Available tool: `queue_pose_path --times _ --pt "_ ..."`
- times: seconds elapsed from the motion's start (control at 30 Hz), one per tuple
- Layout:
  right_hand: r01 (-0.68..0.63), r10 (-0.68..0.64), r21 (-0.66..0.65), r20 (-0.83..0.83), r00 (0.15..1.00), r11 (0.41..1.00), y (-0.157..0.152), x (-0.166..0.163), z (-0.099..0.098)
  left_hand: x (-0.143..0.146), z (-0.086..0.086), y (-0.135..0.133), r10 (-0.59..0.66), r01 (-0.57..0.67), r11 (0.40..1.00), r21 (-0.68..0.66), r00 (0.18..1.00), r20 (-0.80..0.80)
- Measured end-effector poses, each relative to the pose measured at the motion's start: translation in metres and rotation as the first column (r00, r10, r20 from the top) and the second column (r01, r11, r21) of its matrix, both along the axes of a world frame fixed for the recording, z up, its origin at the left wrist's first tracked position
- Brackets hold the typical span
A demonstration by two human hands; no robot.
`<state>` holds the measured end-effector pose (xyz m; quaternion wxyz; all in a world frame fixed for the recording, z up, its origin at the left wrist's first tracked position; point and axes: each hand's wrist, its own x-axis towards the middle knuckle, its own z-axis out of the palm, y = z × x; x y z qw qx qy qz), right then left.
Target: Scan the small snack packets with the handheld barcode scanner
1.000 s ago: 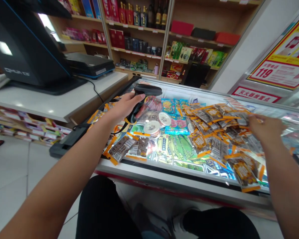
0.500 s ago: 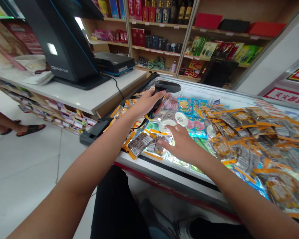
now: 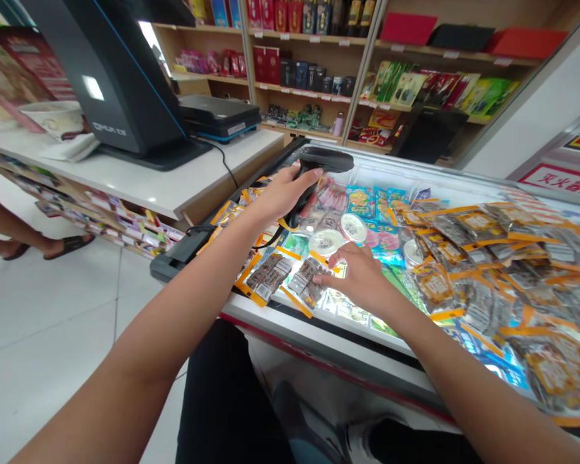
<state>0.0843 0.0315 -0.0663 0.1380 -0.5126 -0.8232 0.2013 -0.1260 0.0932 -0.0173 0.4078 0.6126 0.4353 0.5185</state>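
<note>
My left hand [image 3: 292, 193] is wrapped around the handle of a black barcode scanner [image 3: 326, 160], its head pointing right over the glass-topped freezer [image 3: 367, 328]. On the glass near the front edge, my right hand [image 3: 355, 277] has thumb and forefinger curled on the right edge of a clear snack packet [image 3: 309, 283] with orange ends. Left of it lies a second such packet [image 3: 269, 277], its print side up. More orange-ended packets [image 3: 229, 212] lie partly hidden behind my left forearm.
A large pile of similar packets [image 3: 483, 258] covers the freezer's right side. Round-lidded tubs [image 3: 326, 242] show through the glass. To the left, a counter [image 3: 164, 193] carries a black checkout terminal [image 3: 125, 96] and a scale [image 3: 220, 116]. Another person's feet [image 3: 67, 246] are at far left.
My right hand's fingers have drawn closer together on the near packet, which has turned and now lies apart from the packet on its left. The left hand still holds the scanner.
</note>
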Motion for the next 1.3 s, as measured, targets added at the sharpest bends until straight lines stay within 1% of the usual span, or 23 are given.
queue_pose_path --times 0.1,0.17,0.23,0.33,0.43,0.57,0.7,0.77,0.83,0.9,0.97,1.03,1.1,1.2,1.3 --pt "-0.025 0.025 0.002 -0.017 1.0 1.0 -0.002 0.0 0.001 0.0 -0.002 0.001 0.005 -0.005 1.0 0.016 1.0 -0.027" --pt "-0.019 0.019 0.006 -0.035 0.999 1.0 -0.002 0.001 0.001 0.001 -0.003 0.001 -0.012 0.013 1.0 0.024 0.999 -0.042" --pt "-0.01 0.009 -0.016 -0.053 0.999 1.0 -0.003 0.001 0.002 0.001 -0.004 0.001 -0.027 0.028 0.999 0.023 0.998 -0.048" --pt "-0.025 0.024 -0.036 -0.025 0.999 0.999 -0.003 0.001 0.003 0.002 -0.004 0.001 -0.024 0.024 1.0 0.011 0.999 -0.048" --pt "-0.04 0.041 -0.007 0.01 0.999 0.999 -0.002 0.002 0.002 0.003 -0.003 0.0 -0.024 0.025 1.0 0.008 0.999 -0.037" --pt "-0.031 0.03 -0.02 -0.025 0.999 0.999 -0.003 0.002 -0.001 0.005 -0.001 -0.002 -0.02 0.02 1.0 -0.005 0.999 -0.035" --pt "-0.038 0.027 -0.09 -0.126 0.992 0.995 -0.003 0.007 0.001 0.006 0.001 -0.004 -0.028 0.027 1.0 -0.008 0.998 -0.051" --pt "-0.076 0.041 -0.141 -0.234 0.971 0.987 0.001 0.013 0.004 0.006 0.002 -0.005 -0.041 0.041 0.999 -0.012 0.998 -0.057" --pt "-0.095 0.042 -0.129 -0.362 0.931 0.987 0.01 0.022 0.008 0.006 0.003 -0.007 -0.065 0.064 0.998 -0.019 0.997 -0.051" --pt "-0.042 0.005 -0.071 -0.456 0.89 0.997 0.022 0.032 0.012 0.005 0.005 -0.009 -0.11 0.109 0.993 -0.039 0.993 -0.033" --pt "0.067 -0.051 0.015 -0.496 0.867 0.998 0.035 0.042 0.015 0.005 0.006 -0.012 -0.176 0.175 0.982 -0.067 0.984 -0.011" --pt "0.183 -0.099 0.115 -0.512 0.853 0.976 0.046 0.05 0.018 0.004 0.007 -0.015 -0.237 0.236 0.968 -0.085 0.972 -0.001" --pt "0.256 -0.124 0.184 -0.528 0.84 0.949 0.053 0.055 0.019 0.004 0.007 -0.017 -0.29 0.287 0.953 -0.096 0.957 -0.022" --pt "0.302 -0.159 0.186 -0.54 0.827 0.935 0.057 0.058 0.019 0.006 0.008 -0.022 -0.366 0.351 0.926 -0.14 0.925 -0.099" --pt "0.32 -0.17 0.198 -0.538 0.826 0.926 0.058 0.059 0.018 0.008 0.01 -0.026 -0.392 0.357 0.914 -0.191 0.898 -0.199"
